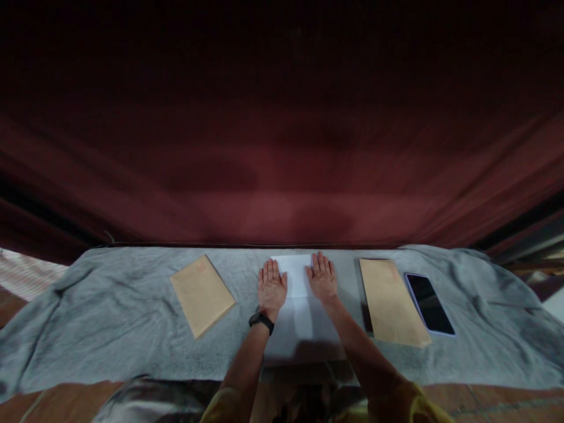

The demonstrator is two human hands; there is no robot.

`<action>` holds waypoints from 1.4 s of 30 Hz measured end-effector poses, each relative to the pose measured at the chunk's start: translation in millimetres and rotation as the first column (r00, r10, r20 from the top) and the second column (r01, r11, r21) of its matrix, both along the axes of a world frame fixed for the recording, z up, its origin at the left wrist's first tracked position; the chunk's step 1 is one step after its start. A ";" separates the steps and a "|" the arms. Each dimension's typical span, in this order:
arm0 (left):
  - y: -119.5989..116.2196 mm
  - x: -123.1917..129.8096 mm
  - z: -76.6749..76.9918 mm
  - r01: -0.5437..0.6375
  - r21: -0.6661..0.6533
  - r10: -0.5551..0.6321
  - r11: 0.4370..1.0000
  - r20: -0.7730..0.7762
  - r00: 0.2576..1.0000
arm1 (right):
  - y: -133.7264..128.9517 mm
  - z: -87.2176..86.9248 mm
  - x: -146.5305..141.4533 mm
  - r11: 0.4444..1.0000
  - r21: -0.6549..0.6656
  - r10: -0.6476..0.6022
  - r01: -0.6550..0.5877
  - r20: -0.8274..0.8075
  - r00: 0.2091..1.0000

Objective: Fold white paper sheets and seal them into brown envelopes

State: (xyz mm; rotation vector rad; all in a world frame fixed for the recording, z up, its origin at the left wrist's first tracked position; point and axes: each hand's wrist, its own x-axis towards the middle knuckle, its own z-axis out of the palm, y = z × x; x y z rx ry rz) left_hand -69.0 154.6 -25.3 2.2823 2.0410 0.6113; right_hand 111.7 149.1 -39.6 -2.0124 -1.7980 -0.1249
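A white sheet of paper (pixel 298 320) lies on the grey cloth in front of me, with a fold line across its upper part. My left hand (pixel 272 286) rests flat on the paper's left edge, fingers stretched away from me. On the opposite edge my right hand (pixel 323 279) also lies flat, fingers straight. Neither hand grips anything. The sheet's near end reaches the front edge of the cloth. Off to the left is a brown envelope (pixel 202 296), set at an angle. To the right lies another brown envelope (pixel 394 302), with something dark showing under its left side.
A phone (pixel 430 304) with a dark screen and pale purple edge lies right of the right-hand envelope. Wrinkled grey cloth (pixel 127 317) covers the surface. A dark red upright panel (pixel 282 205) stands along the far edge. Tiled floor (pixel 497 395) shows at the near side.
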 end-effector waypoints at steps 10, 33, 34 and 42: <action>-4.3 0.7 5.6 -0.038 -0.003 0.038 0.999 0.017 0.999 | -77.5 10.0 8.9 0.999 0.042 0.012 -0.011 -0.033 0.999; -159.8 -13.5 6.2 0.187 0.078 -0.177 0.979 -0.117 0.977 | -164.4 11.6 -16.9 0.982 -0.059 0.188 -0.182 0.118 0.975; -161.4 -16.4 6.4 0.169 0.085 -0.159 0.982 -0.113 0.981 | -165.8 11.2 -13.9 0.984 -0.053 0.178 -0.173 0.124 0.976; -174.4 -33.6 6.6 0.064 0.134 -0.053 0.989 -0.083 0.995 | -182.6 2.7 10.8 0.994 -0.003 0.108 -0.108 0.150 0.983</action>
